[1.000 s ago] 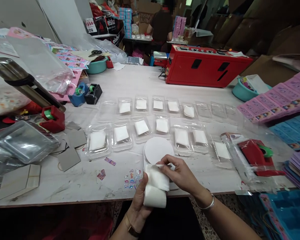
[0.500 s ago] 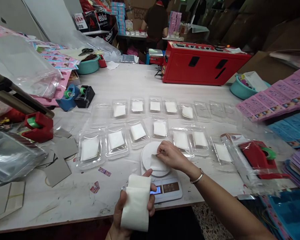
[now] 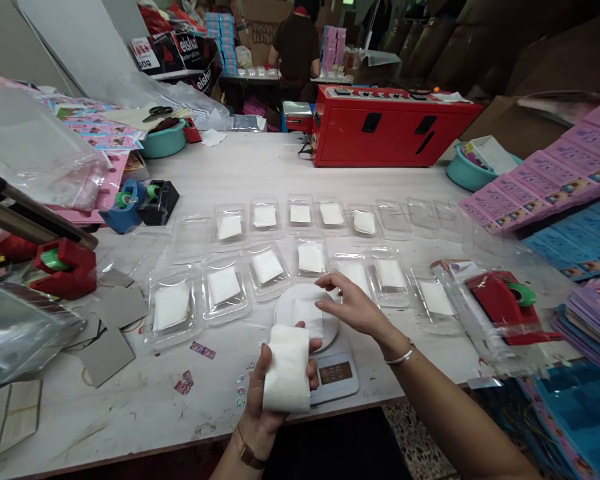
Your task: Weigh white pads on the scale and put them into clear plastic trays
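Note:
My left hand (image 3: 265, 393) is closed around a stack of white square sheets (image 3: 286, 368), held upright at the table's front edge. My right hand (image 3: 353, 308) hovers open, fingers spread, just over the round white pan of a small digital scale (image 3: 330, 363). One white sheet (image 3: 307, 313) lies on that pan, apart from my fingers. Beyond the scale stand two rows of clear plastic blister trays (image 3: 223, 287), most holding a white square; the far right ones (image 3: 420, 215) are empty.
A red machine (image 3: 385, 127) stands at the back. Red tape dispensers sit at left (image 3: 63, 267) and right (image 3: 505, 300); blue and black ones (image 3: 140, 197) at left. Pink and blue card sheets (image 3: 545, 180) lie right. Grey cardboard squares (image 3: 110, 333) lie left. A person works at a far table (image 3: 293, 47).
My right hand took a sheet from the stack, laid it on the scale pan and let go, now lifting with fingers open. The left hand keeps the stack.

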Demonstrator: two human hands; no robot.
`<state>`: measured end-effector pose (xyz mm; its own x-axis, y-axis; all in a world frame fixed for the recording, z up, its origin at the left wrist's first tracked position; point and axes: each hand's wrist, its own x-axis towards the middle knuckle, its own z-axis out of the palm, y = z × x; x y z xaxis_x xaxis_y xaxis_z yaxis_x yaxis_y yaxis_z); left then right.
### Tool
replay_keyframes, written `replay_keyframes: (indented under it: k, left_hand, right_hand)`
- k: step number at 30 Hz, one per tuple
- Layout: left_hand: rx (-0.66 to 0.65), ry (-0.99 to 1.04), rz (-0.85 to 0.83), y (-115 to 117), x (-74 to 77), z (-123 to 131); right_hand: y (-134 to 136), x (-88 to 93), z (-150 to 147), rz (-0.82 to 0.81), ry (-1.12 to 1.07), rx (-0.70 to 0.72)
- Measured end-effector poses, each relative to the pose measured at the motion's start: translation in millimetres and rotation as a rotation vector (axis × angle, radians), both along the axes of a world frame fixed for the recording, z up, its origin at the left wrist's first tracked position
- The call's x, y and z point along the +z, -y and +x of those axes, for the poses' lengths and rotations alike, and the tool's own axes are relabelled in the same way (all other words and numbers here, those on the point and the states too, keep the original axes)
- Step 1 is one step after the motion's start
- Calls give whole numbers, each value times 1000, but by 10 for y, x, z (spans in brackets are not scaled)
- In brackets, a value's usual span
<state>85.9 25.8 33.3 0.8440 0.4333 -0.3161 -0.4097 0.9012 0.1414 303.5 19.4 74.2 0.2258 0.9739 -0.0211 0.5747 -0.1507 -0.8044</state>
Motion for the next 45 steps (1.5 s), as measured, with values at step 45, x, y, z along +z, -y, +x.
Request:
replay_keyframes:
  k: [45]
  left_hand:
    - [228,-180,-210,577,544,20]
  right_hand:
    - [1174,436,-853,184,-63,285]
